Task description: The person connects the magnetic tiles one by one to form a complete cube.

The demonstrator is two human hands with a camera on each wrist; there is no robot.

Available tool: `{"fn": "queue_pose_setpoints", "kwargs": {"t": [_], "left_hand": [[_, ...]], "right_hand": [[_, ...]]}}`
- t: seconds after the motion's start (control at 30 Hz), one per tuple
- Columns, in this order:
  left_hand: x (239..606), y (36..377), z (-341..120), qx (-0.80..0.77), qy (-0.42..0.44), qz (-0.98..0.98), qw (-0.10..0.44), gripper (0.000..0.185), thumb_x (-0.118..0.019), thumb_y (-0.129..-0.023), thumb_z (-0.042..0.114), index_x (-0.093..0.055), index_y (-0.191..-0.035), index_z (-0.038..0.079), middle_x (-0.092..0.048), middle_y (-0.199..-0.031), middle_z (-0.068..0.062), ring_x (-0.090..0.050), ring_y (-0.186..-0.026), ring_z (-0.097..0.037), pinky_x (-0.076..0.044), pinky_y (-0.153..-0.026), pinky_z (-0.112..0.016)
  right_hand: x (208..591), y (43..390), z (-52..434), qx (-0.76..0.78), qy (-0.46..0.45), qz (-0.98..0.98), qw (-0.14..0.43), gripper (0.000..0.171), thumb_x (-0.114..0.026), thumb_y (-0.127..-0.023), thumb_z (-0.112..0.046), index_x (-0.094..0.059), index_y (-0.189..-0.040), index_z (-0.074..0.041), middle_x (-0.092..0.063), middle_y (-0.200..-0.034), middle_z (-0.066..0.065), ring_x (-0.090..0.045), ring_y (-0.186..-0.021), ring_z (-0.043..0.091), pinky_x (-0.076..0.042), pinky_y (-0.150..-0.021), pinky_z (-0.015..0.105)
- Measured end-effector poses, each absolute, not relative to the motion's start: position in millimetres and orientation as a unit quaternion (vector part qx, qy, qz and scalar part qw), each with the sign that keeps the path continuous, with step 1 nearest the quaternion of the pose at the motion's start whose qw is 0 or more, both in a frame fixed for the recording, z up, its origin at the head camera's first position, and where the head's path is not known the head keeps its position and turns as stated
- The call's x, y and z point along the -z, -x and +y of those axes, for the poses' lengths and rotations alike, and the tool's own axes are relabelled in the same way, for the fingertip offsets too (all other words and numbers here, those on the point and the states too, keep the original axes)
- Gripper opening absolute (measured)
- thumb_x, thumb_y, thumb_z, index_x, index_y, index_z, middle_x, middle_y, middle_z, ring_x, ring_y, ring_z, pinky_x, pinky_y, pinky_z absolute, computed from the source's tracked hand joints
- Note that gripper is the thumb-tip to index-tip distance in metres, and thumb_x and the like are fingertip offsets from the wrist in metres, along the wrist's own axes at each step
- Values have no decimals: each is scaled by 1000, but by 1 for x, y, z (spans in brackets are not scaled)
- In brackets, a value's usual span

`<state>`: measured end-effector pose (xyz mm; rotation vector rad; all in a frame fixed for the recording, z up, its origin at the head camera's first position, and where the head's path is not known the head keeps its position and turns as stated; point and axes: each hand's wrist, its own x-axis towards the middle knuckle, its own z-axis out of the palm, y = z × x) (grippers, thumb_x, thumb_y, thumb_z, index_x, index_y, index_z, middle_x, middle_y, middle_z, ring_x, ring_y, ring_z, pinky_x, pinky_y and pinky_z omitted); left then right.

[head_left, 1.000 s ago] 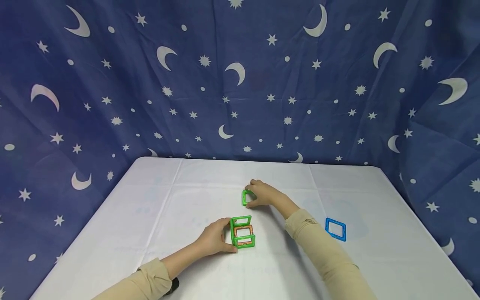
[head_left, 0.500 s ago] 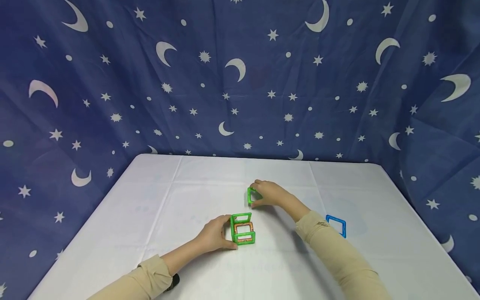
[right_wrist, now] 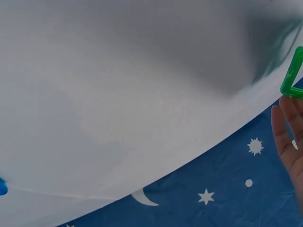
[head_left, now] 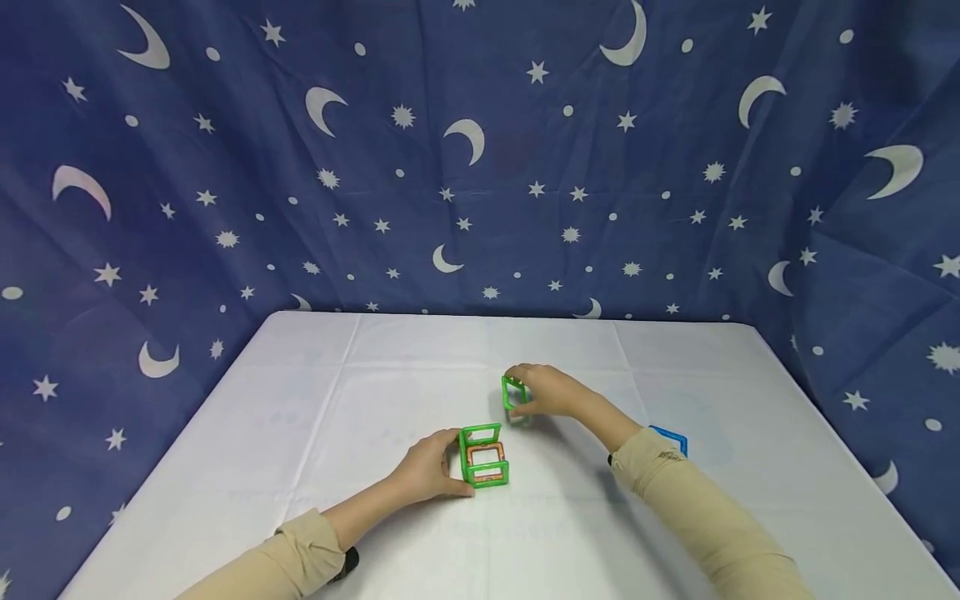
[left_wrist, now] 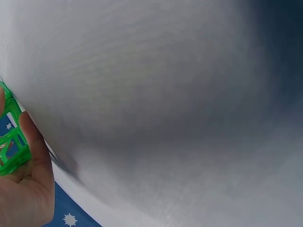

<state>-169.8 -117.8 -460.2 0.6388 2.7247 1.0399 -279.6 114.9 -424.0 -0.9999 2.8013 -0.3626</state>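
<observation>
Right hand (head_left: 551, 391) pinches green frame (head_left: 506, 393) | left hand (head_left: 424, 472) grips green-orange build (head_left: 487, 467) | sleeve (head_left: 705, 508) part-hides blue frame (head_left: 670, 433)

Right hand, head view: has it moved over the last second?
Yes: against the white table, the right hand has shifted rightward, towards the table's right edge.

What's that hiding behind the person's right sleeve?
A blue piece: the head view shows its far edge and a corner sticking out. The right sleeve covers the rest, so whether anything else lies behind it cannot be told.
</observation>
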Motion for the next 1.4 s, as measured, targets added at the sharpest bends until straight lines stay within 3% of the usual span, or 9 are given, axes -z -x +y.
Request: {"fn": "queue_pose_setpoints", "kwargs": {"t": [0.23,0.77,1.07,1.4], "left_hand": [[463,172,-119,-346,-192,915,85,83,-87,-64,24,-47,-131,-5,-59,-107,-12,-46,-56,-4,-40,-49,-19],[463,175,-116,-351,-190,913,87,84,-87,-64,23,-46,-131,-7,-57,-94,-6,-45,-54,-4,-39,-48,-19],[464,173,-115,-352,-186,914,79,85,-87,-63,25,-47,-130,-8,-60,-105,-12,-43,-56,-5,-39,-51,-20],[463,170,-117,-356,-190,912,77,85,-88,-63,23,-46,-130,-9,-56,-87,-4,-43,-53,-3,-39,-48,-19]], "right_hand": [[421,276,122,148,338,926,76,60,-79,-76,-27,-54,-124,0,-63,-118,12,-60,-109,26,-49,-95,38],[424,260,138,209,340,912,97,62,-78,-78,-19,-49,-129,-1,-62,-120,13,-58,-113,27,-47,-96,42],[426,251,141,249,352,895,110,60,-76,-79,-15,-46,-129,1,-59,-124,16,-58,-114,30,-50,-93,40],[429,235,140,304,360,871,140,61,-78,-77,-16,-46,-127,2,-59,-125,18,-58,-115,32,-48,-97,41]]}}
